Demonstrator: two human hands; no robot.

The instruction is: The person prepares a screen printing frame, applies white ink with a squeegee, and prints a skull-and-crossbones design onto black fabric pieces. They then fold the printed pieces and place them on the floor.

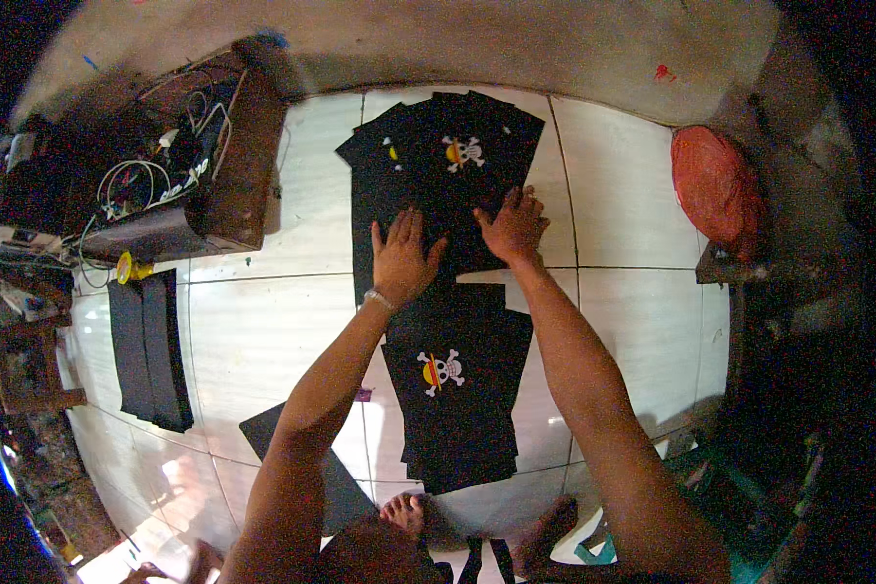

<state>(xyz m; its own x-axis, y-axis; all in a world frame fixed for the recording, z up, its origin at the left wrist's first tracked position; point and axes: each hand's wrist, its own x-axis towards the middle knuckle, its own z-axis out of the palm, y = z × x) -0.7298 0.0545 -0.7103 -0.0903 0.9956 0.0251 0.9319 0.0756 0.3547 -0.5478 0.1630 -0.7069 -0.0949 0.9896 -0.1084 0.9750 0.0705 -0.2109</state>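
At far left, an open, straight-sided brown box contains tangled, thin, smooth cables. Just below it sits a round yellow roll, adjacent to the upper end of a stack of long, narrow black strips; the stack is matt, with stepped layers at its lower end. Farther right, a flat, straight-edged dark grey sheet lies at an angle, partly covered by the left forearm. The left hand, with a pale bracelet at the wrist, lies palm down, fingers extended and thumb spread, pressing flat with nothing enclosed. Beneath both hands, at upper centre, is the upper stack of black pieces: matt, cloth-like, straight-edged, fanned at the far end, bearing a skull-and-bones print. Nearer the body lies the lower stack of black pieces, its edges staggered, with a similar print. The right hand rests at the upper stack's right edge, thumb apart, fingers slightly bent; whether it pinches an edge cannot be determined. Glossy, pale, veined floor tiles extend rightward to a rounded, wrinkled red bag.
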